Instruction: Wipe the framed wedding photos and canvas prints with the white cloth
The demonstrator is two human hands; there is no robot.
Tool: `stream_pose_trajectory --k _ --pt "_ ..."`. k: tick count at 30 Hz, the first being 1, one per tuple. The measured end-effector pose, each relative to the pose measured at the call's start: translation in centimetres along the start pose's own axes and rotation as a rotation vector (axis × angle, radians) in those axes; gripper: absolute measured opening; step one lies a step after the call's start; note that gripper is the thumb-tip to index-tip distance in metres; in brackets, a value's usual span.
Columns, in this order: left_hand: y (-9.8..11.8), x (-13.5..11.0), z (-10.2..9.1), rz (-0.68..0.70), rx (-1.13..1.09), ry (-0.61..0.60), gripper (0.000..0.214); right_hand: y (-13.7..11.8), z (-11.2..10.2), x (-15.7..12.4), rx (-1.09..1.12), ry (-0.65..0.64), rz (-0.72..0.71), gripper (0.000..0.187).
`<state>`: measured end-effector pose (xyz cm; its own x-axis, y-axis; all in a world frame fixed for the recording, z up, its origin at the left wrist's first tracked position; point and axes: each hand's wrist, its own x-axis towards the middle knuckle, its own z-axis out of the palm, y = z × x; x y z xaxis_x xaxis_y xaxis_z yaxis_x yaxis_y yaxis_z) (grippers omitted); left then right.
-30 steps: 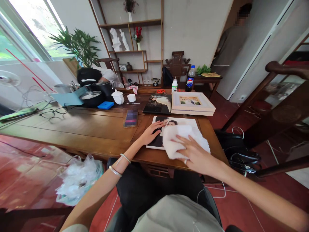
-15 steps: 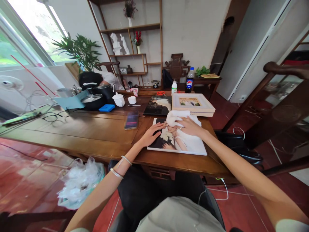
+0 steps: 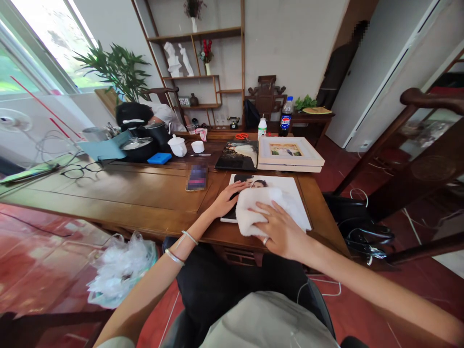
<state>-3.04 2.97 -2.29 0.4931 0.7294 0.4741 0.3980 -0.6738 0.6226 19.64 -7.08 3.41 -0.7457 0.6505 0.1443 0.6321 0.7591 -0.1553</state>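
A photo panel with a white edge lies flat at the table's front edge, printed with a couple. My left hand rests on its left side, fingers stretched out and nothing held. Under my right hand is a folded white cloth, gripped and pressed over the panel's lower middle. The cloth covers much of the picture and hangs slightly past the near edge. Just behind the panel stand a dark photo panel and a pale picture frame lying on its back.
A phone lies left of the panel. Farther back are a white teapot, a blue box, red scissors, a white bottle and a cola bottle. Eyeglasses lie far left. A person is at the doorway.
My right hand has drawn the cloth from the panel's far edge down toward me, past its near edge. My left hand stays on the left side. The doorway person has shifted.
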Motion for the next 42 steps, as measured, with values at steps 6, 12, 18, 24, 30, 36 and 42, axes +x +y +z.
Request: stream_pose_trajectory --k 6,12,18,24,30,36,42 --pt "-0.9 0.1 0.3 -0.085 -0.083 0.032 0.04 2.6 0.1 3.8 -0.09 0.072 0.163 0.035" --pt "-0.1 0.4 0.1 -0.325 -0.207 0.081 0.052 -1.7 0.8 3.3 -0.054 0.064 -0.061 0.032" --pt "1.5 0.2 -0.2 -0.178 -0.086 0.091 0.045 -0.8 -0.7 0.1 0.119 -0.052 -0.249 0.035" --pt "1.6 0.2 -0.1 -0.022 0.007 0.029 0.037 4.0 -2.2 -1.4 0.095 0.086 -0.004 0.037" --pt "1.4 0.1 -0.1 -0.033 0.004 0.03 0.037 8.0 -1.2 4.5 0.076 0.128 0.207 0.034" --pt "1.4 0.1 -0.1 -0.075 0.046 0.04 0.033 7.2 -0.1 12.7 0.157 0.139 0.143 0.044" --pt "1.6 0.1 -0.2 -0.071 0.015 0.03 0.033 8.3 -0.4 11.4 0.206 0.124 0.12 0.045"
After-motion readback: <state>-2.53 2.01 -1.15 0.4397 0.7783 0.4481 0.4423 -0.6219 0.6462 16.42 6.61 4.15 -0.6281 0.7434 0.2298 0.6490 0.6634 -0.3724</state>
